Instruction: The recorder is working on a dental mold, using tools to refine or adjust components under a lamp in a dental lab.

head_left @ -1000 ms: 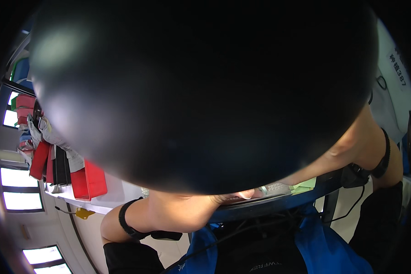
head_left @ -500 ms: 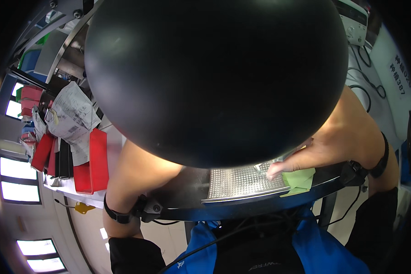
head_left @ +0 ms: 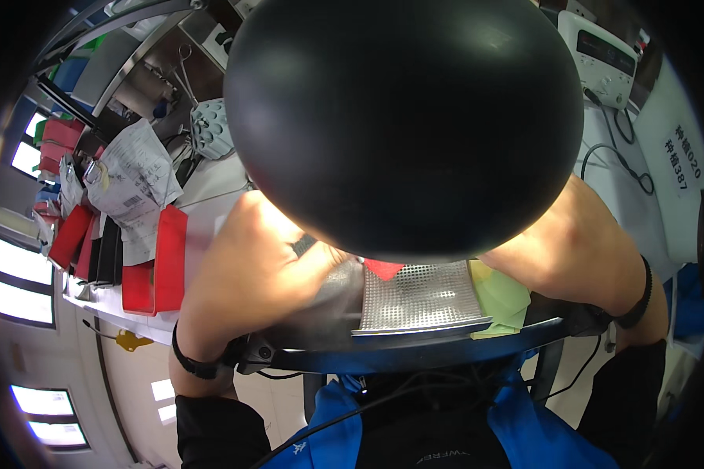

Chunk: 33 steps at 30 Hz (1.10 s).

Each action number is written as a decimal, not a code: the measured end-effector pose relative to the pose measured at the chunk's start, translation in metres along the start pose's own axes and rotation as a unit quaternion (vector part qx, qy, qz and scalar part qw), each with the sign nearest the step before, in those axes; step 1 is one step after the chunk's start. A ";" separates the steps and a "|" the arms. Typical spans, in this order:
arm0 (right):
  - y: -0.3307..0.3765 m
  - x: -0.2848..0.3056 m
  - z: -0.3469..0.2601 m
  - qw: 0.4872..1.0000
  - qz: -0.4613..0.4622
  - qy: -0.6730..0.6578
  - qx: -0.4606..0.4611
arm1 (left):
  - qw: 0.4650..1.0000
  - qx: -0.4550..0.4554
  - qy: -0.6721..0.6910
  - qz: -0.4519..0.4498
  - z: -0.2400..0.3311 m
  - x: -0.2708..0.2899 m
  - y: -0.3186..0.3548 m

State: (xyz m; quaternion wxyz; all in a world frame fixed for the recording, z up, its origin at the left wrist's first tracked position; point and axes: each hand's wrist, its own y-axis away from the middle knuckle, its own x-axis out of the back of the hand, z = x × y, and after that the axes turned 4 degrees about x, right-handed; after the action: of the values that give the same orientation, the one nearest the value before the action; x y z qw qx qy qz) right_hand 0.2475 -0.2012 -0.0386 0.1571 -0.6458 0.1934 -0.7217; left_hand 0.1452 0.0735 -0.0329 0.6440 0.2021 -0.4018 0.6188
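Looks like a lab or electronics workshop. White bench [head_left: 211,187] w/ red parts bins [head_left: 160,262] stacked at its left edge, papers [head_left: 133,176] piled over them, a grey tube rack [head_left: 211,129], metal shelving [head_left: 125,55] behind. White benchtop instrument [head_left: 602,59] w/ display at far right, black cables [head_left: 614,156] trailing from it. Perforated metal tray [head_left: 418,297] near the front.

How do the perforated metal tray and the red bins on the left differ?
The tray is silvery, flat and full of small holes; the red bins are solid-walled and deeper. The tray lies right in front of the person, beside the left hand; the bins stand farther left, with papers above them. Both rest on the white bench.
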 end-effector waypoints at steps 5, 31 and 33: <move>-0.008 -0.006 -0.007 0.995 0.099 -0.001 0.013 | 0.985 -0.061 0.097 -0.131 0.020 -0.011 -0.006; -0.025 -0.020 0.010 0.995 0.084 -0.046 0.028 | 0.970 -0.082 0.193 -0.125 -0.004 0.005 -0.009; -0.031 -0.030 0.013 0.993 0.099 -0.055 0.026 | 0.963 -0.059 0.226 -0.137 -0.010 0.007 -0.009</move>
State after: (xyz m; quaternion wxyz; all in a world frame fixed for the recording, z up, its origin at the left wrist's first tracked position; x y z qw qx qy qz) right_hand 0.2644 -0.1608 -0.0482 0.2545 -0.6580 0.2286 -0.6708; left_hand 0.1561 0.0840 -0.0314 0.8075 0.0714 -0.2499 0.5296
